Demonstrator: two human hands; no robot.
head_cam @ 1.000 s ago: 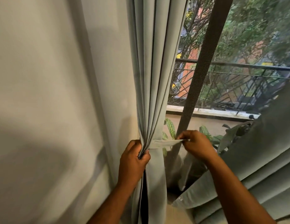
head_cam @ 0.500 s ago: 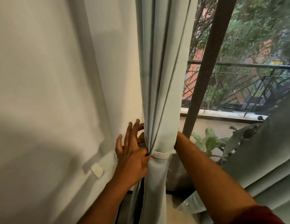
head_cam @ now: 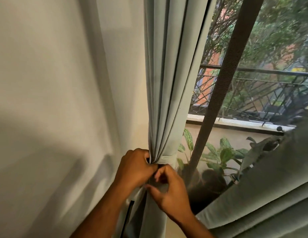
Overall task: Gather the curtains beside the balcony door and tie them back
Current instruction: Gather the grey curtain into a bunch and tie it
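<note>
Head view: pale green curtain [head_cam: 168, 86] hangs bunched into tight folds beside the white wall [head_cam: 55, 83], just left of the dark door frame [head_cam: 216, 93]. A matching tie-back band [head_cam: 168, 159] wraps the bundle at its narrowest point. Left hand [head_cam: 135, 166] grips the gathered folds at the band, fingers curled in. Right hand [head_cam: 167, 188] sits just below and touching the left, fingers curled, pinching fabric at the band's end; exact hold partly hidden. Second curtain [head_cam: 263, 194] drapes across lower right. Potted plant [head_cam: 216, 152] and balcony railing [head_cam: 263, 93] beyond the glass.
</note>
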